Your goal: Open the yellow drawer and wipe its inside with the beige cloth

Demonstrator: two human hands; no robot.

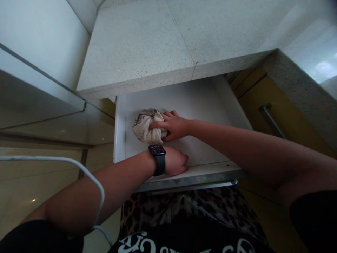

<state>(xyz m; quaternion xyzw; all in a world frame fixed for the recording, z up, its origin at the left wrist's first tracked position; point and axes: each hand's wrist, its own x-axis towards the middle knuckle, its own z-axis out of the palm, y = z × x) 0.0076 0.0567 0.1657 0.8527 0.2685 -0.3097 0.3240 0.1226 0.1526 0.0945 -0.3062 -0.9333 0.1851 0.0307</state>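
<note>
A white cable loops in from the far left, crossing in front of the left forearm, beside pale cabinet panels. A speckled stone desk with a dark crack at its front edge overhangs an open white drawer. Inside the drawer, toward its left side, lies a bunched cloth, off-white with a dark purplish pattern at its upper left, its folds twisted together. Just in front of it, a smartwatch with a lit face and a dark band circles the left wrist. The left hand hangs over the drawer's front panel, its grip curled with fingers bent inward; whether it has hold of anything cannot be told. Just beyond, the right hand reaches in from the right and touches the cloth's right side, one finger laid across the folds and the others bent and slightly apart; how firm that grip is, the view does not show. At the far right stands a yellowish cabinet front bearing a metal bar handle.
</note>
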